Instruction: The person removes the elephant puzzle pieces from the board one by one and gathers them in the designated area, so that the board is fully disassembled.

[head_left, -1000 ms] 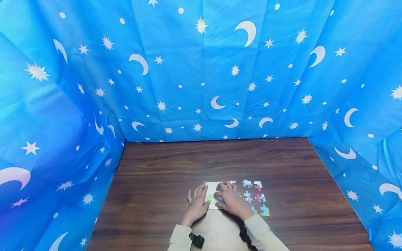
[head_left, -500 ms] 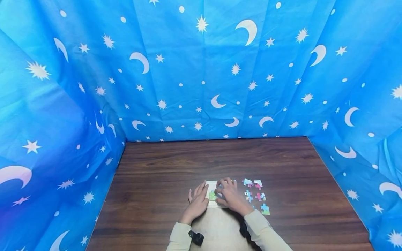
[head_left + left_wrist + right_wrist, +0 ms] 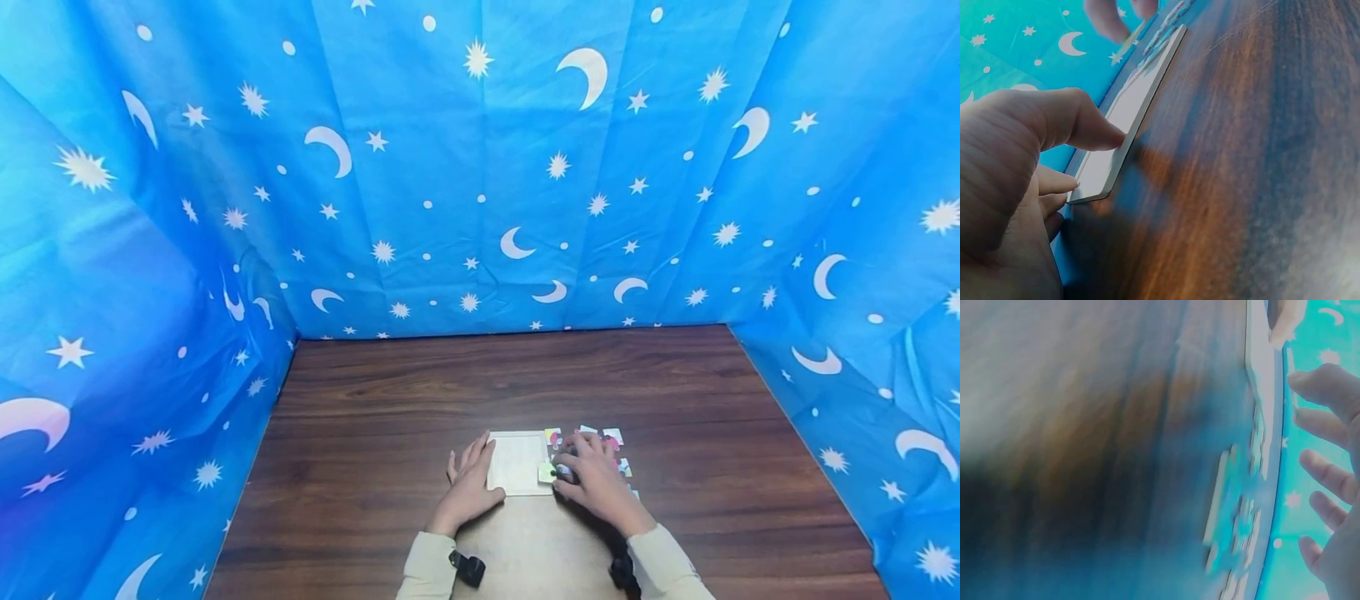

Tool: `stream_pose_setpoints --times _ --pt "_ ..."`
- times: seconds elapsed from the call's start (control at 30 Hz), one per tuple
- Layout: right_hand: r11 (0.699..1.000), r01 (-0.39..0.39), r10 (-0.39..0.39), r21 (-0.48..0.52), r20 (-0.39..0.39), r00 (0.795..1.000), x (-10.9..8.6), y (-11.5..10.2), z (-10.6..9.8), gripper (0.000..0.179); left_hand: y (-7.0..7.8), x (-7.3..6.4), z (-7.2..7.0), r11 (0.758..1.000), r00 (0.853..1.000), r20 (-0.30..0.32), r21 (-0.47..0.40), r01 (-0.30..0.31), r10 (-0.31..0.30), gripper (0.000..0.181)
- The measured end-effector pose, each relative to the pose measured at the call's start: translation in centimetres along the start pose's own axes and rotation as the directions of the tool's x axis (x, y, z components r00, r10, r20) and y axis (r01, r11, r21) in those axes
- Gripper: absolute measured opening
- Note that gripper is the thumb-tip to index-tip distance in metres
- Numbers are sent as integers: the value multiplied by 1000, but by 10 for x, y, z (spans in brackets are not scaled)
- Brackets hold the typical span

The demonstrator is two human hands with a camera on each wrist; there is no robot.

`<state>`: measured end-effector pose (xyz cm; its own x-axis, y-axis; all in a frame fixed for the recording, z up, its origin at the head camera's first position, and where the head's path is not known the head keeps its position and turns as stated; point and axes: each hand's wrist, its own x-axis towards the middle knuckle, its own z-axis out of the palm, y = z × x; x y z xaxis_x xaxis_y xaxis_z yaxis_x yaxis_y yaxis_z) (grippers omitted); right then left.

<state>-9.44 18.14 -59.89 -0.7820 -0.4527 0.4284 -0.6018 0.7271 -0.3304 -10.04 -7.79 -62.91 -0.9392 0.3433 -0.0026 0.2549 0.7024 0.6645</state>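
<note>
In the head view a white puzzle tray [image 3: 517, 467] lies flat, its inside bare on the left. My left hand [image 3: 468, 483] rests along the tray's left side. Its thumb touches the near rim, as the left wrist view [image 3: 1094, 125] thumb shows. My right hand [image 3: 596, 483] is above the tray's right edge and pinches a green puzzle piece [image 3: 547, 473] by its side. Edge-on, this puzzle piece [image 3: 1292, 375] shows at the thumb and fingertip in the right wrist view. Several loose puzzle pieces lie partly hidden under and beyond the right hand.
Loose puzzle pieces, among them a pink-and-white puzzle piece [image 3: 612, 437] and a yellow-and-red puzzle piece [image 3: 553, 437], lie right of the tray on the dark wooden table [image 3: 420, 392]. A blue curtain [image 3: 450, 167] with moons and stars surrounds the table.
My right hand has moved right from over the middle of the tray, carrying the green puzzle piece to the tray's right edge. The left hand stays at the tray's left side.
</note>
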Motion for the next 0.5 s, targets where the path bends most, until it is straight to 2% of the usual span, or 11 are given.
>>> stream_pose_setpoints --times 0.17,0.33,0.5 --pt "999 -37 38 -27 12 999 -12 5 -9 26 0 1 1 1000 1000 -7 -11 -3 3 89" --pt "996 -83 85 -24 88 992 -22 3 -15 23 0 1 0 1000 999 18 -6 30 -30 88" --pt "991 -135 134 -10 179 975 -25 0 -13 32 -2 2 -2 999 999 9 5 47 -47 88"
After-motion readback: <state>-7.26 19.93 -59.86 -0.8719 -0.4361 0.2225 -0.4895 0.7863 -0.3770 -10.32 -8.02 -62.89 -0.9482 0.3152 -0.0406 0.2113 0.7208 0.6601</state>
